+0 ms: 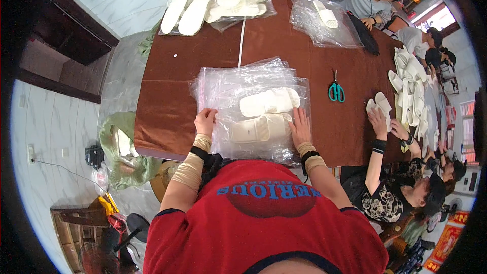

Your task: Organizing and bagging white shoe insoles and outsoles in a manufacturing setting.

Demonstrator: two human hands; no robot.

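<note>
A stack of clear plastic bags point(243, 78) lies on the brown table point(167, 106) in front of me. Two white slippers point(269, 101) sit side by side inside the top bag. My left hand point(205, 122) presses flat on the bag's left edge, fingers together. My right hand point(301, 127) rests flat on the bag just right of the nearer slipper point(258, 129). Neither hand grips anything that I can see.
Green-handled scissors point(336, 91) lie to the right. Bagged white slippers point(203, 2) and another bag point(324, 18) sit at the far end. A person's hands point(385, 122) hold slippers at the right edge by a slipper pile point(411, 86). A green sack point(119, 147) stands left of the table.
</note>
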